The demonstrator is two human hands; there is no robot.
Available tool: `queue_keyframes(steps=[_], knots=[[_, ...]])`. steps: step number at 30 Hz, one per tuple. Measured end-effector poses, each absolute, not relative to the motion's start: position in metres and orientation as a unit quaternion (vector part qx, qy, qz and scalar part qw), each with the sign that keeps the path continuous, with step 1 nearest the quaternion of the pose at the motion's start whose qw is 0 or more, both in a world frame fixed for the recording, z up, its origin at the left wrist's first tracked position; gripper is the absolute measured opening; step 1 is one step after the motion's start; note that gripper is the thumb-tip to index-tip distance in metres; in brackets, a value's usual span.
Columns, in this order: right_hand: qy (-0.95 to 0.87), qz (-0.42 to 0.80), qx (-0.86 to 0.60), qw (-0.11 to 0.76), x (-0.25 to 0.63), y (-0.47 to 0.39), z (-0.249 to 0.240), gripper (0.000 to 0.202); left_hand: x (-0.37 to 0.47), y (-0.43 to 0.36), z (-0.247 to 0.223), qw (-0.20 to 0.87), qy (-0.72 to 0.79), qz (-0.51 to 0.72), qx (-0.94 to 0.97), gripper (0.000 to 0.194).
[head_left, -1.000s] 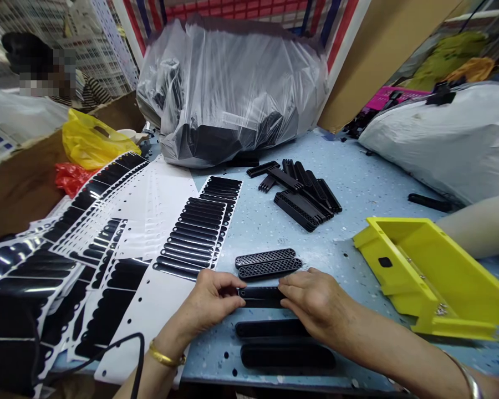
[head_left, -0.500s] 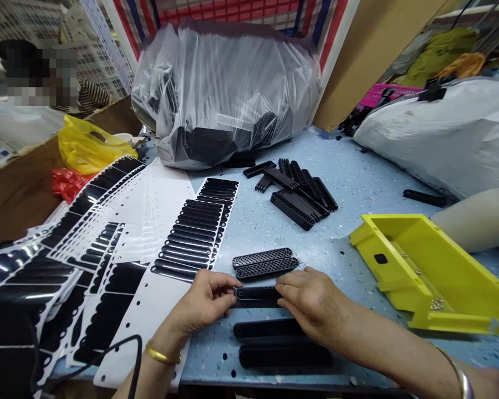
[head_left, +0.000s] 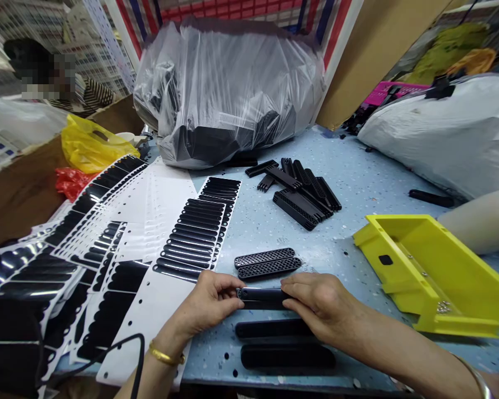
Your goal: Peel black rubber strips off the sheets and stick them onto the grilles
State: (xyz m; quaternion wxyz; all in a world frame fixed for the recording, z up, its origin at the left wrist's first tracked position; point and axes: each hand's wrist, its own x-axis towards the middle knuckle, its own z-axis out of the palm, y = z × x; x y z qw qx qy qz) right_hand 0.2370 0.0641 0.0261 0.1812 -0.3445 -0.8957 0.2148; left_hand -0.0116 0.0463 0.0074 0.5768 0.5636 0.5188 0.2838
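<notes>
Slim black bar (head_left: 264,295): low on the worktop (head_left: 374,183), near its front edge, lying crosswise between the two hands, just below a pair of lattice-faced bars (head_left: 268,263).
Left hand (head_left: 212,299): thumb and fingertips drawn to a narrow pinch on the bar's left end, where a small round hole shows.
Right hand (head_left: 322,299): laid over the bar's right end, fingers along the far edge and thumb along the near one, so it grips across the width.
Top face: smooth with some shine; whether a thin strip lies on it is hard to tell, as the right hand covers much of it.
Weight and stiffness: probably light and rigid, like moulded plastic; unlikely to bend under finger pressure.
Slip: the smooth face would likely slide under a fingertip, so the long edges and both ends seem the better hold.
Nearer the person: two smooth black bars (head_left: 286,356) lying parallel, partly beneath the right forearm's side.
Beyond: a loose pile of black bars (head_left: 293,210).
Left side: sheets of black strips (head_left: 193,233), likely thin and flexible, best lifted by a margin.
Right side: a yellow bin (head_left: 399,288) with small metal bits (head_left: 443,306) inside.
</notes>
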Motion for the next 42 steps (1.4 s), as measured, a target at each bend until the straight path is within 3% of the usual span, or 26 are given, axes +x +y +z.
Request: queue_keyframes(steps=[42], knots=[[-0.919, 0.152, -0.341, 0.124, 0.227, 0.065, 0.032, 0.021, -0.013, 0.046, 0.004, 0.601, 0.525, 0.29, 0.529, 0.029]])
